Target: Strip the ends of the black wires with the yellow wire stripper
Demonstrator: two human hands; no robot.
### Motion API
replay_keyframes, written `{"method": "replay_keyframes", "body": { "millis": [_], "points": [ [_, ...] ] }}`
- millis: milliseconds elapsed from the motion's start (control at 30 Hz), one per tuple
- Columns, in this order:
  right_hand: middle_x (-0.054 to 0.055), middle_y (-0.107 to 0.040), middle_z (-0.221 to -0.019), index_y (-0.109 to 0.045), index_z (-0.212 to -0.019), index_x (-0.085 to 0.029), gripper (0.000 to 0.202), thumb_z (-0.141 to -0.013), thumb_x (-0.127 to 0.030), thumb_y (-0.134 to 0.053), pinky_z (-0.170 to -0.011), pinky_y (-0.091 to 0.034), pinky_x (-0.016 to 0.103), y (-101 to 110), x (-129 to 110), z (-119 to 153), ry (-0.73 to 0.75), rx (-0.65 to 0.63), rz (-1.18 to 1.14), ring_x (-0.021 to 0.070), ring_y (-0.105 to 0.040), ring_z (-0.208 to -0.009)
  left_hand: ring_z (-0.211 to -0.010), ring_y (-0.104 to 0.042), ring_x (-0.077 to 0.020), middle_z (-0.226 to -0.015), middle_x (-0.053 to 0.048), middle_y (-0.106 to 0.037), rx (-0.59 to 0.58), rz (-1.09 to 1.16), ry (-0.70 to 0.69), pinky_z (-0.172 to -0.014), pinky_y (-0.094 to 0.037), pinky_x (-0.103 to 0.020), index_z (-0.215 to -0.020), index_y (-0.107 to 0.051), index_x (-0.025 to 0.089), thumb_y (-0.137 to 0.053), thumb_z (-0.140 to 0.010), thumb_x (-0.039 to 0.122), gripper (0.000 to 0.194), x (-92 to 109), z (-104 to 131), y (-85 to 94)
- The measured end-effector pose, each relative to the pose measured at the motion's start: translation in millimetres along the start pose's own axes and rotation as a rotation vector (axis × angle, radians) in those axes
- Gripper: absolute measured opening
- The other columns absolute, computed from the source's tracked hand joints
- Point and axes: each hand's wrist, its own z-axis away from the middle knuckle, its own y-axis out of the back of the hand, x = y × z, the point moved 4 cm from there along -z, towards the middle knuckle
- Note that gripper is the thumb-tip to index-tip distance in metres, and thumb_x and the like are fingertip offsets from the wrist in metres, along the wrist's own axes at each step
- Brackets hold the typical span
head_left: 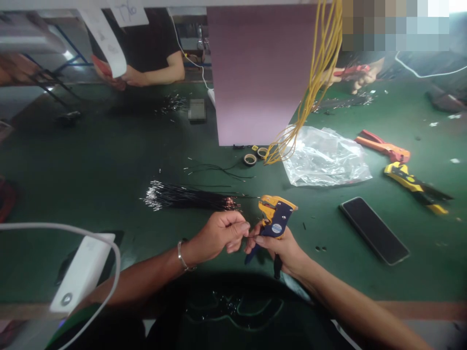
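My right hand [282, 245] is wrapped round a wire stripper [279, 216] with a yellow head and dark blue body, its jaws pointing up and away from me. Beside it, my left hand [224, 233] is closed in a pinch. A thin black wire [251, 236] shows faintly between its fingertips and the right fingers; most of it is hidden. Just beyond my left hand lies a bundle of black wires [189, 195], with silvery ends on the left and coppery ends on the right. A few loose black wires [222, 168] lie behind the bundle.
A clear plastic bag [324, 158], yellow wires [306, 107] hanging down, orange-handled pliers [385, 146], a yellow-and-black tool [412, 184] and a phone [375, 231] are to the right. A white power bank-like box [83, 272] with a cable is left. Co-workers' hands [133, 77] work across the table.
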Motion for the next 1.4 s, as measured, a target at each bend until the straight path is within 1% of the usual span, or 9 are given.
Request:
{"method": "replay_keyframes", "body": {
  "millis": [167,267,400,600,667,767,933,1100,1400],
  "points": [
    [0.003,-0.072,-0.066,-0.067,-0.081,-0.016,0.014,-0.072,-0.021,-0.078,-0.067,-0.055,0.037,1,-2,0,-0.007,0.014,-0.015,0.0207,-0.069,-0.062,-0.036,-0.034,-0.004,-0.042,0.009,-0.036,0.038,0.092,0.051,-0.038,-0.032,-0.018,-0.068,-0.057,0.013,-0.068,-0.082,0.035,0.028,2,-3,1.9],
    [0.002,-0.071,-0.067,-0.066,-0.081,-0.017,0.014,-0.073,-0.02,-0.077,-0.068,-0.054,0.038,3,-3,0,0.005,0.012,-0.036,0.0209,-0.068,-0.063,-0.035,-0.031,-0.0033,-0.041,0.009,-0.034,0.062,0.13,0.046,-0.037,-0.03,-0.017,-0.067,-0.056,0.013,-0.068,-0.083,0.033,0.028,6,-4,5.5],
    [0.003,-0.071,-0.07,-0.066,-0.082,-0.017,0.013,-0.073,-0.019,-0.077,-0.069,-0.053,0.038,6,-4,1,-0.023,-0.03,0.012,0.0211,-0.068,-0.066,-0.035,-0.029,-0.0028,-0.041,0.01,-0.033,0.093,0.126,-0.013,-0.037,-0.029,-0.016,-0.067,-0.057,0.014,-0.068,-0.083,0.032,0.027,15,-5,12.7],
    [0.003,-0.071,-0.069,-0.067,-0.082,-0.015,0.016,-0.072,-0.02,-0.078,-0.069,-0.051,0.034,4,-2,7,-0.162,-0.129,0.128,0.0195,-0.068,-0.065,-0.036,-0.031,-0.0029,-0.042,0.009,-0.034,0.138,0.033,-0.155,-0.037,-0.029,-0.016,-0.069,-0.06,0.014,-0.068,-0.084,0.031,0.023,31,-2,23.0],
    [0.004,-0.071,-0.069,-0.066,-0.082,-0.015,0.016,-0.072,-0.02,-0.077,-0.068,-0.05,0.033,2,-1,8,-0.206,-0.172,0.178,0.0185,-0.067,-0.065,-0.036,-0.032,-0.0029,-0.042,0.009,-0.034,0.137,-0.001,-0.172,-0.037,-0.029,-0.016,-0.07,-0.062,0.015,-0.067,-0.084,0.031,0.022,34,0,24.0],
    [0.004,-0.071,-0.07,-0.066,-0.082,-0.014,0.015,-0.074,-0.021,-0.076,-0.068,-0.048,0.031,0,0,10,-0.229,-0.224,0.233,0.0177,-0.066,-0.067,-0.035,-0.032,-0.0029,-0.041,0.009,-0.034,0.125,-0.037,-0.177,-0.037,-0.028,-0.017,-0.07,-0.063,0.015,-0.067,-0.084,0.032,0.022,38,1,23.1],
    [0.004,-0.071,-0.071,-0.065,-0.084,-0.014,0.016,-0.075,-0.024,-0.075,-0.068,-0.048,0.031,-1,2,11,-0.243,-0.259,0.273,0.0175,-0.064,-0.068,-0.035,-0.031,-0.0031,-0.04,0.008,-0.034,0.133,-0.061,-0.176,-0.037,-0.027,-0.018,-0.069,-0.063,0.017,-0.067,-0.084,0.033,0.022,38,3,22.3],
    [0.004,-0.071,-0.071,-0.065,-0.083,-0.015,0.016,-0.076,-0.025,-0.074,-0.068,-0.048,0.032,-6,1,12,-0.239,-0.293,0.299,0.0175,-0.064,-0.067,-0.035,-0.031,-0.0032,-0.041,0.008,-0.036,0.111,-0.077,-0.13,-0.038,-0.027,-0.019,-0.07,-0.062,0.017,-0.066,-0.085,0.035,0.023,32,3,21.6],
    [0.003,-0.07,-0.065,-0.063,-0.08,-0.015,0.019,-0.074,-0.028,-0.076,-0.065,-0.048,0.031,-9,3,12,-0.251,-0.265,0.328,0.0166,-0.063,-0.063,-0.034,-0.031,-0.0028,-0.041,0.009,-0.037,0.092,-0.071,-0.105,-0.037,-0.025,-0.018,-0.07,-0.06,0.016,-0.066,-0.084,0.036,0.026,29,1,19.9]
  ]
}}
